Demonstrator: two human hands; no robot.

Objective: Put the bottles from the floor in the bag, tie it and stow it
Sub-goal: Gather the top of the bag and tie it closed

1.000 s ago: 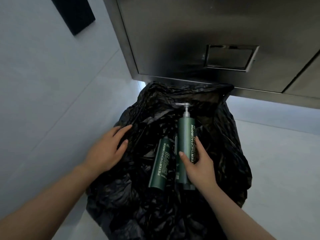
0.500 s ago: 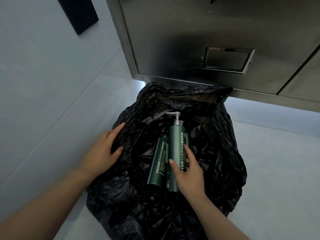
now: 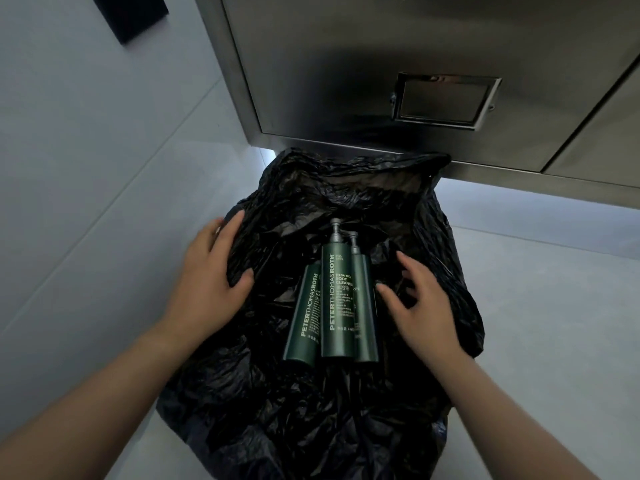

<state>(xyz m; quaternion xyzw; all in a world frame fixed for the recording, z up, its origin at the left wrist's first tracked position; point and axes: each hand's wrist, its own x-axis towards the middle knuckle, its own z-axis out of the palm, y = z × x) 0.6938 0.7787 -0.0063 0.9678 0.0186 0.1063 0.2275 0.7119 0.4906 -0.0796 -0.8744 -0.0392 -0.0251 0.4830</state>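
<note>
1. Pale floor (image 3: pixel 540 306) lies clear right of our black bag (image 3: pixel 311 410), below a steel cabinet (image 3: pixel 346 81).
2. Three bottles (image 3: pixel 337 306) lie inside.
3. Left hand (image 3: pixel 207 282) presses the bag's rim, fingers spread.
4. Right hand (image 3: pixel 422 306) hovers spread, holding nothing.

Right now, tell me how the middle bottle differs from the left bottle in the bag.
The middle bottle shows a grey pump neck at its top; the left bottle shows none, its top hidden behind the middle one. The middle bottle lies on top, overlapping the left bottle's edge. The middle bottle points nearly straight away; the left bottle leans slightly right. Both are dark green with the same white brand lettering, lying in the black bag.
</note>
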